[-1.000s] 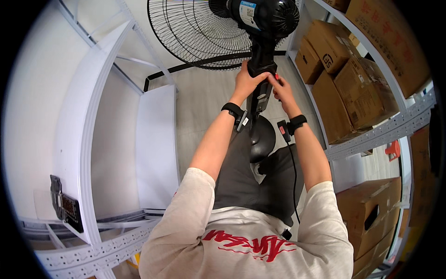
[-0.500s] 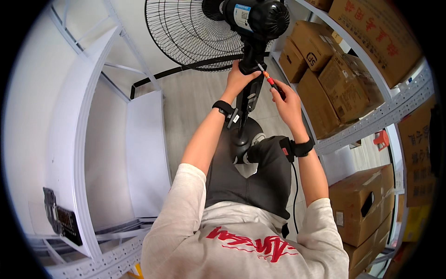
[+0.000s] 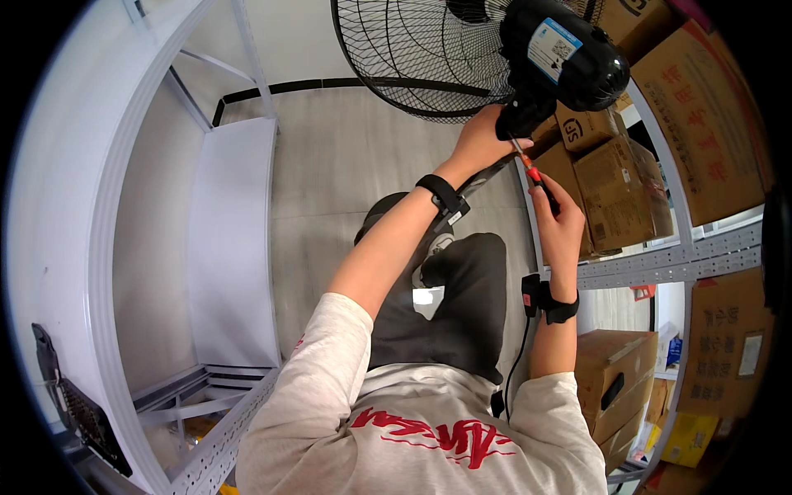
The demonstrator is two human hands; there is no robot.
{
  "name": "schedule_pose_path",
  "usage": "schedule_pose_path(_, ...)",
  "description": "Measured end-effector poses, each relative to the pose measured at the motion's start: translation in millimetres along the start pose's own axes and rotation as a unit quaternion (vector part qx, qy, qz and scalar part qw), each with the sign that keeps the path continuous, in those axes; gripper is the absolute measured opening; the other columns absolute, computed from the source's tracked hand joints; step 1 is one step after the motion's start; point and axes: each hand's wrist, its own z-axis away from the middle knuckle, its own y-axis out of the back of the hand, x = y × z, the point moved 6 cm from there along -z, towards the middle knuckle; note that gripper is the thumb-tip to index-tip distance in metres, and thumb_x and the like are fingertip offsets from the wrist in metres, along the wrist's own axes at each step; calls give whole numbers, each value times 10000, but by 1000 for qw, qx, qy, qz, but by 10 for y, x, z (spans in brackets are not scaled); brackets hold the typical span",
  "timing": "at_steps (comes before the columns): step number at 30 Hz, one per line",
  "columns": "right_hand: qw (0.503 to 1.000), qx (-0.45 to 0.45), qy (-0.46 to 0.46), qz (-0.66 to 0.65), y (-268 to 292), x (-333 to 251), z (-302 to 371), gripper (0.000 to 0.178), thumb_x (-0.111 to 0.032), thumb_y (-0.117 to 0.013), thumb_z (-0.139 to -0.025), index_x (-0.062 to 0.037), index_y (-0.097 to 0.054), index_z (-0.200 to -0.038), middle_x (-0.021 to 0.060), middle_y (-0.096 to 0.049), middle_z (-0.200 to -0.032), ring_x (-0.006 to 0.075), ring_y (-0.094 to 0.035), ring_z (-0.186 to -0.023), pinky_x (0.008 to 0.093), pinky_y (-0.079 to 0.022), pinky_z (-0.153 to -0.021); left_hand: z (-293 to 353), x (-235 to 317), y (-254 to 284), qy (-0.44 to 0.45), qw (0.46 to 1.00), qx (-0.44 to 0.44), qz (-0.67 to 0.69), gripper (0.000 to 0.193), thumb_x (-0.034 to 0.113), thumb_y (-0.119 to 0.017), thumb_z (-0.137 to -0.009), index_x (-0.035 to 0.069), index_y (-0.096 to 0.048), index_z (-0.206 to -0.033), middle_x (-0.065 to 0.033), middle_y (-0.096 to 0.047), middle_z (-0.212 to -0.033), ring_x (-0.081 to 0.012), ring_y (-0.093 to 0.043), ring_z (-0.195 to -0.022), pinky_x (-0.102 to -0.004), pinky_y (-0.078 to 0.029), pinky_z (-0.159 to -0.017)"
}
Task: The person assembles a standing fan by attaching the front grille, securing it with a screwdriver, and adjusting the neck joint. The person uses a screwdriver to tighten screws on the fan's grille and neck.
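Observation:
A black standing fan leans to the right in front of me. Its motor housing [image 3: 569, 59] has a blue-and-white label, and the wire grille [image 3: 412, 54] spreads to the left of it. My left hand [image 3: 481, 150] is wrapped around the fan's neck [image 3: 524, 114], just under the housing. A red-and-black screwdriver [image 3: 534, 174] is gripped in my right hand [image 3: 563, 221], its shaft angled up to the neck beside my left thumb. Whether the tip sits in a screw is too small to tell. My left forearm partly hides the pole [image 3: 492, 172].
Cardboard boxes [image 3: 615, 186] fill the metal shelving on the right, with another box [image 3: 615, 375] lower down. A white shelf unit [image 3: 235, 239] stands on the left. My legs [image 3: 462, 305] are close to the fan's base. A cable hangs from my right wrist strap [image 3: 558, 307].
The fan has tilted over to the right, and its head now sits farther right in view. Both hands have moved with it, the screwdriver staying at the neck. The view has shifted too.

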Motion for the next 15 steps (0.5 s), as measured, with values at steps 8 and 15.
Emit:
schedule_pose_path(8, 999, 20, 27, 2, 86, -31, -6, 266, -154, -639, -909, -12, -668, -1133, 99, -650, -780, 113, -480, -590, 261, -396, -548, 18, 37, 27, 10, 999, 23, -28, 559, 388, -815, -703, 13, -637, -1078, -161, -694, -991, -314, -665, -933, -378, -509, -821)
schedule_pose_path(15, 997, 11, 79, 23, 103, -113, -87, 242, -142, -602, -916, 5, -661, -1099, 199, -646, -795, 310, -608, -636, 358, -468, -602, 99, 88, -17, 18, 999, 41, -20, 567, 357, -818, -699, 18, -621, -1109, -161, -685, -1011, -308, -661, -920, -380, -507, -818)
